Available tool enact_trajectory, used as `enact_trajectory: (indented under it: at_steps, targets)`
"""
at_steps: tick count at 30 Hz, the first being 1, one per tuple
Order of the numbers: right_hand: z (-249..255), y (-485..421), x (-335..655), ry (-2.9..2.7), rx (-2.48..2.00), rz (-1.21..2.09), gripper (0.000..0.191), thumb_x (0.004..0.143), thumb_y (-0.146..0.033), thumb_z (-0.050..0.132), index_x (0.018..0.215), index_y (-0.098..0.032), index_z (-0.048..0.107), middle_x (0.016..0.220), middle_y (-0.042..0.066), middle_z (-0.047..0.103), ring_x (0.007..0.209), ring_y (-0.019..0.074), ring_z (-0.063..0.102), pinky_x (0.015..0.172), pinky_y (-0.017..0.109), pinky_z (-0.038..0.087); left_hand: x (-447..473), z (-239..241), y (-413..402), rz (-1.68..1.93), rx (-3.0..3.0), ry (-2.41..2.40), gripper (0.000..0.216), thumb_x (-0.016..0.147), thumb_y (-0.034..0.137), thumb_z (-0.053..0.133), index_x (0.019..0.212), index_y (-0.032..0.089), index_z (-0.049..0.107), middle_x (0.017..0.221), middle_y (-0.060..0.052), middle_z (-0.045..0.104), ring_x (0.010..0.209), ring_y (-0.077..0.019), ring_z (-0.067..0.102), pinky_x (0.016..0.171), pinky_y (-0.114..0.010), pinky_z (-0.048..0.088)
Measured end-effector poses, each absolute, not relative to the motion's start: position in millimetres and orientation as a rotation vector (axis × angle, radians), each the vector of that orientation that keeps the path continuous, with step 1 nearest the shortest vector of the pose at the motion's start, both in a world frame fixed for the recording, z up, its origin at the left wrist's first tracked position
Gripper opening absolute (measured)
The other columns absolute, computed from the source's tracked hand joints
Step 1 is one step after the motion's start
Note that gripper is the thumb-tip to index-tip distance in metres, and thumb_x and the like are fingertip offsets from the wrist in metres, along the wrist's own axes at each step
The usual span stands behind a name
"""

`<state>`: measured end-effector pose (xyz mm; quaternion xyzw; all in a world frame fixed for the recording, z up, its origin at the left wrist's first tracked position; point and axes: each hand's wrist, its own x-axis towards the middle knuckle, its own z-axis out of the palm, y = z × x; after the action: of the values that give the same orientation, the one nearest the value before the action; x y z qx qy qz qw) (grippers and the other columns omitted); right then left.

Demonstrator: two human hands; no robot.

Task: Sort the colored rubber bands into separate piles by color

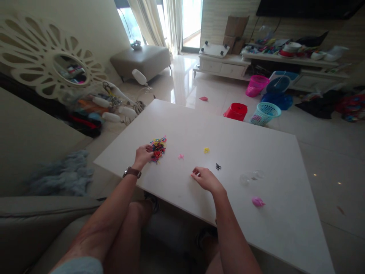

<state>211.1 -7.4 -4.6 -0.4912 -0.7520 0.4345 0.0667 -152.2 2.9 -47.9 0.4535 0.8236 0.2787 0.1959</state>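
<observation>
A heap of tiny multicoloured bands (158,149) lies on the left part of the white table (196,125). My left hand (143,155), with a brown-strapped watch on its wrist, touches the heap's near left edge, thumb and fingers apart. My right hand (205,178) is low over the table's middle, its fingertips pinched at a small reddish bit too tiny to make out. Between the hands sits a little pink cluster (181,156). Beyond my right hand are a small yellow cluster (206,150) and a black cluster (218,166).
To the right on the table are a clear plastic container (252,177) and a purple pouch-like object (258,201). Past the far edge stand a red bin (237,111) and a light-blue basket (265,113). A fallen white lamp (125,99) is at the left.
</observation>
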Motion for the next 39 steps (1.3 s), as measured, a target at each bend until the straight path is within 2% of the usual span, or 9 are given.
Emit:
enact_trajectory:
  at_steps: [8,15,21,29,34,39]
  targets:
    - [-15,3,207,-2.316,-1.534,1.297,0.017,0.094,-0.026,0.058,0.103,-0.019,0.071,0.103,0.009,0.076,0.087,0.0183,0.071,0.076,0.027,0.049,-169,-67,-5,0.661,1.3,2.271,0.024,0.069,0.023,0.076,0.092,0.015,0.078,0.089,-0.009,0.078,0.08,-0.0216,0.071,0.076,-0.029,0.053]
    - [-12,1,202,-2.375,-1.546,1.319,0.023,0.096,-0.029,0.056,0.107,-0.017,0.071,0.106,0.01,0.076,0.093,0.0195,0.07,0.082,0.027,0.049,-167,-68,5,0.627,1.364,2.246,0.011,0.071,0.018,0.069,0.078,0.018,0.077,0.078,-0.005,0.077,0.078,-0.0216,0.071,0.076,-0.028,0.051]
    - [-10,-3,205,-2.385,-1.548,1.315,0.023,0.096,-0.031,0.056,0.105,-0.018,0.071,0.106,0.011,0.076,0.093,0.02,0.07,0.081,0.027,0.049,-173,-69,4,0.823,1.262,2.215,0.021,0.072,0.028,0.07,0.088,0.016,0.076,0.074,-0.006,0.075,0.069,-0.0191,0.067,0.065,-0.027,0.048]
    - [-17,-10,199,-2.406,-1.564,1.289,0.021,0.095,-0.027,0.055,0.104,-0.017,0.072,0.105,0.011,0.076,0.093,0.0198,0.07,0.083,0.028,0.049,-181,-65,-1,1.129,1.012,2.122,0.037,0.061,0.035,0.078,0.09,0.013,0.075,0.075,-0.007,0.072,0.071,-0.019,0.067,0.061,-0.026,0.048]
    - [-16,-20,196,-2.388,-1.514,1.291,0.02,0.093,-0.024,0.057,0.105,-0.017,0.071,0.103,0.01,0.076,0.09,0.019,0.07,0.081,0.028,0.049,-176,-54,-12,1.35,0.878,1.991,0.047,0.053,0.037,0.085,0.09,0.011,0.073,0.073,-0.004,0.069,0.07,-0.0182,0.065,0.062,-0.027,0.048]
    - [-6,-21,188,-2.32,-1.444,1.142,0.015,0.092,-0.022,0.057,0.094,-0.019,0.072,0.09,0.007,0.076,0.083,0.0186,0.069,0.077,0.029,0.049,-154,-39,-20,1.438,0.802,1.718,0.048,0.046,0.033,0.092,0.084,0.013,0.07,0.079,-0.004,0.071,0.074,-0.0173,0.067,0.072,-0.031,0.053]
